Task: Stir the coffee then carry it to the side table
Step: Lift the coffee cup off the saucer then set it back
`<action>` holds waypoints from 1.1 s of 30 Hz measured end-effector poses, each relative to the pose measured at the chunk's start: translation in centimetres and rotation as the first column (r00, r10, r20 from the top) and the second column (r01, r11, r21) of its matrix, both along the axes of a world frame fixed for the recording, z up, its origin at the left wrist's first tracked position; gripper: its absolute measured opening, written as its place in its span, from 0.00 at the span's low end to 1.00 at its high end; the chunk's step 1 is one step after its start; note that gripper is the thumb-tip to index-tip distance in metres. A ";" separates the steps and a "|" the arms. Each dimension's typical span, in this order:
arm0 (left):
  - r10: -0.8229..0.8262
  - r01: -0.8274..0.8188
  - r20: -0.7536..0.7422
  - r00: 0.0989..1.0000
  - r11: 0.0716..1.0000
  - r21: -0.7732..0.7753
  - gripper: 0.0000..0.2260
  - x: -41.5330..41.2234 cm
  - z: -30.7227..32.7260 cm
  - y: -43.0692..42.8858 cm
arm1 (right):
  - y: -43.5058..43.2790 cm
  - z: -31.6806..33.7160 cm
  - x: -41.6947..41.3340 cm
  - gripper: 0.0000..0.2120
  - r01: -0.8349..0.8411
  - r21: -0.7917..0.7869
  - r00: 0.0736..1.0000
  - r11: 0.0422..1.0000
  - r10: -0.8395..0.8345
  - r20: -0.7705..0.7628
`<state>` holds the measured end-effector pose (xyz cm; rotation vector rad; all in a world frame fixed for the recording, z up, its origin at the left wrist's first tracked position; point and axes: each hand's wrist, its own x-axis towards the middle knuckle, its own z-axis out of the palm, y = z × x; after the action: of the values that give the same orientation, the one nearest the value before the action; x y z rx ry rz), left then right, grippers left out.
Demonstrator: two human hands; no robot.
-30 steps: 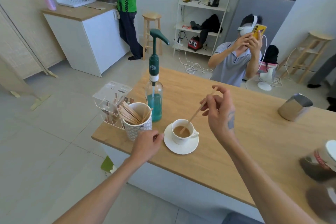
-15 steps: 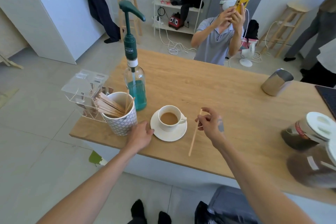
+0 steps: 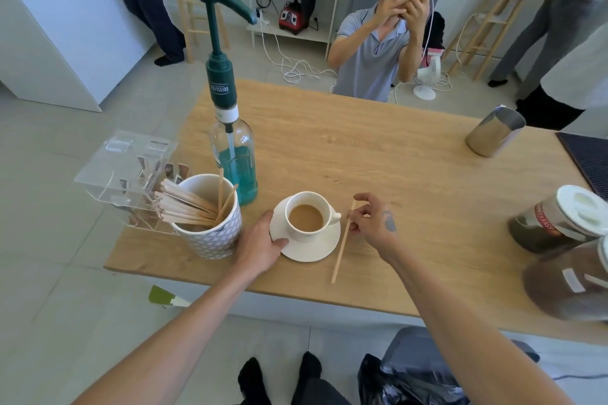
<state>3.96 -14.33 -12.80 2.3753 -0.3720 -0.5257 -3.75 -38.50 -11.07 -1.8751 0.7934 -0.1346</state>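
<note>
Setting down the stirrer (image 3: 342, 242) right of the cup (image 3: 307, 216), the right hand (image 3: 373, 223) still pinches it; left hand (image 3: 260, 245) grips the saucer (image 3: 325, 246). Stirring finished; carrying follows.

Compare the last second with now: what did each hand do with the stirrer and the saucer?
The right hand lifted the stirrer out of the coffee cup and brought it down to the right of the saucer, lower end at the table, fingers still pinching it. The left hand moved from the patterned cup of sticks to grip the saucer's rim. Cup and saucer stayed put.
</note>
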 end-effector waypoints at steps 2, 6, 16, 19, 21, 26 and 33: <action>-0.007 0.007 -0.010 1.000 1.000 0.001 0.26 0.2 0.1 -0.1 | -0.1 0.0 0.4 0.13 -0.015 0.027 1.000 1.000 0.015 0.002; 0.001 -0.001 -0.040 0.999 1.000 -0.001 0.27 0.3 0.4 -0.4 | -0.6 -0.4 1.4 0.13 -0.049 0.046 0.999 0.998 0.049 0.003; -0.001 0.007 -0.073 0.997 0.996 0.086 0.34 0.7 0.8 -0.7 | -1.8 -0.9 3.5 0.13 -0.133 0.114 0.991 0.985 0.135 -0.005; -0.016 0.021 -0.067 0.998 0.996 0.082 0.34 0.6 0.9 -0.7 | -1.8 -1.2 3.7 0.13 -0.169 0.102 0.985 0.980 0.173 -0.029; -0.016 0.021 -0.068 0.998 0.997 0.073 0.33 0.4 1.0 -0.8 | -1.8 -1.3 3.7 0.12 -0.198 0.070 0.978 0.978 0.202 -0.048; -0.024 0.027 -0.045 0.999 0.996 0.085 0.34 0.4 1.0 -0.8 | -1.8 -1.4 4.2 0.11 -0.287 -0.076 0.955 0.955 0.280 -0.095; -0.036 0.039 -0.036 0.999 0.994 0.101 0.33 0.4 1.0 -1.0 | -1.9 -1.9 4.2 0.11 -0.276 -0.096 0.959 0.956 0.267 -0.100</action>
<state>4.32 -15.31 -11.79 2.4573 -0.3835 -0.6156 0.47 -40.35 -13.00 -2.0857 0.5869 0.0777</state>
